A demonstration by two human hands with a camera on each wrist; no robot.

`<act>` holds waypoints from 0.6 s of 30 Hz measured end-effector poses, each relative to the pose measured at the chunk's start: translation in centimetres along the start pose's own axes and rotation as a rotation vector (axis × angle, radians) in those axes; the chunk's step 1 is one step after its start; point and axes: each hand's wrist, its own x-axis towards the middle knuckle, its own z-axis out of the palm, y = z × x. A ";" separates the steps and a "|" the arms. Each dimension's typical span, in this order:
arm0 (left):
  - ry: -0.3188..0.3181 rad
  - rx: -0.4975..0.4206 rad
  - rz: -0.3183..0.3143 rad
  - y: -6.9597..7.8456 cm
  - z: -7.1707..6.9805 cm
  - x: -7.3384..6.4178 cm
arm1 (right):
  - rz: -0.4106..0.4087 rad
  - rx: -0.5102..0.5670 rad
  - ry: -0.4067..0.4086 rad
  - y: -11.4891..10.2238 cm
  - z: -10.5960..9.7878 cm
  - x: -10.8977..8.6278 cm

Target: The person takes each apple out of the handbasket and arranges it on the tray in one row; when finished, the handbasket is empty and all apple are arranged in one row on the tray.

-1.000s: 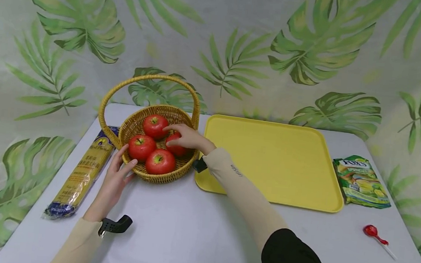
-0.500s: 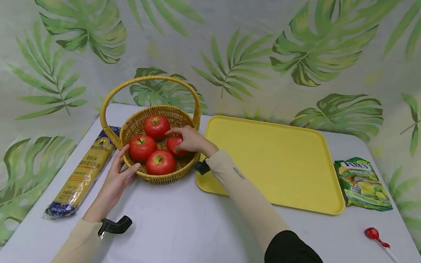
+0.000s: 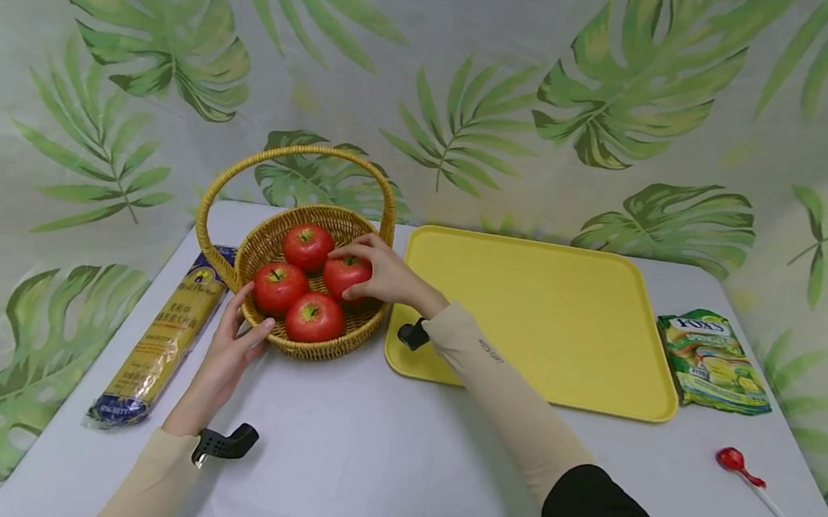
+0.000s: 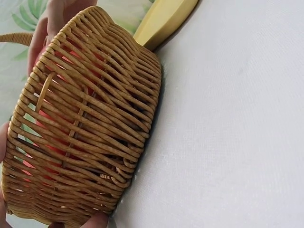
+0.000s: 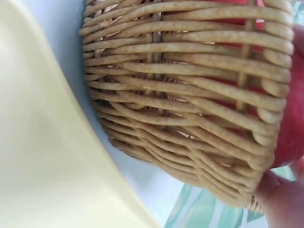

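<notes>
In the head view, my right hand (image 3: 390, 277) holds a red apple (image 3: 343, 275) between thumb and fingers at the right side of a wicker basket (image 3: 317, 352) with a tall arched handle. Three more red apples lie in the basket, among them the front apple (image 3: 315, 318). My left hand (image 3: 224, 357) grips the basket's left front side, thumb along the front wall. The left wrist view shows the woven wall (image 4: 90, 118) up close, with fingertips at its lower left. From the right wrist, the held apple (image 5: 290, 121) shows at the rim, beside my thumb (image 5: 285, 202).
A yellow tray (image 3: 527, 318) lies right of the basket, its edge close to it. A spaghetti packet (image 3: 166, 339) lies on the left. At the right are a green Fox's candy bag (image 3: 711, 362) and a red lollipop (image 3: 732, 460), on a white-covered table (image 3: 381, 469).
My right hand has closed round the right-hand apple and shifted slightly up and to the right, the apple rising a little with it. The left hand and basket stay put.
</notes>
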 end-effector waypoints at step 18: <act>-0.006 0.033 -0.007 0.1 -0.1 -0.1 | -0.107 0.083 0.134 0.3 -3.2 -3.5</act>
